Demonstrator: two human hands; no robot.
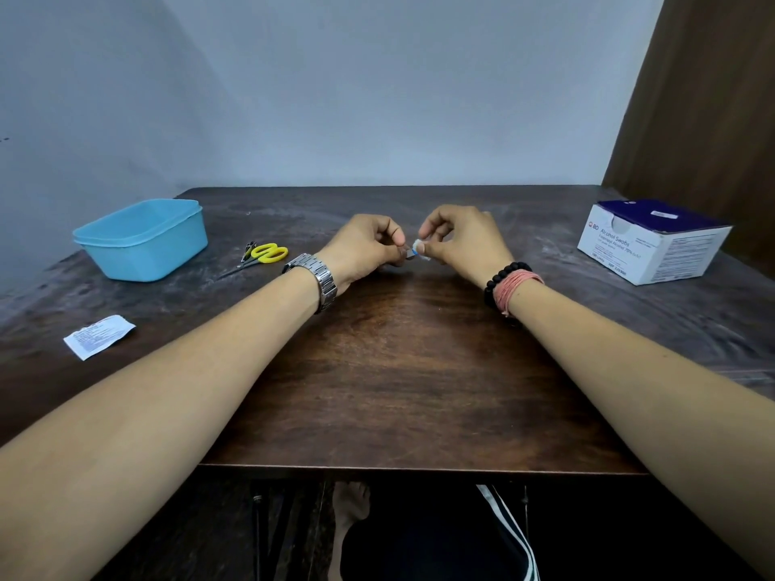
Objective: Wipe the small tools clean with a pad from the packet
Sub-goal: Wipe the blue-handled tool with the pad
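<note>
Over the middle of the dark wooden table (398, 371) my left hand (365, 249) pinches a small metal tool with a blue part (409, 254); most of it is hidden in my fingers. My right hand (457, 241) pinches a small white pad (419, 246) against the tool's end. Yellow-handled scissors (262, 255) lie to the left with a small metal clipper (248, 250) beside them. A torn white packet (99, 336) lies flat at the near left.
A light blue plastic tub (142, 241) stands at the far left. A white and blue box of alcohol swabs (654, 241) sits at the far right. A wall runs behind the table. My knees show under the front edge.
</note>
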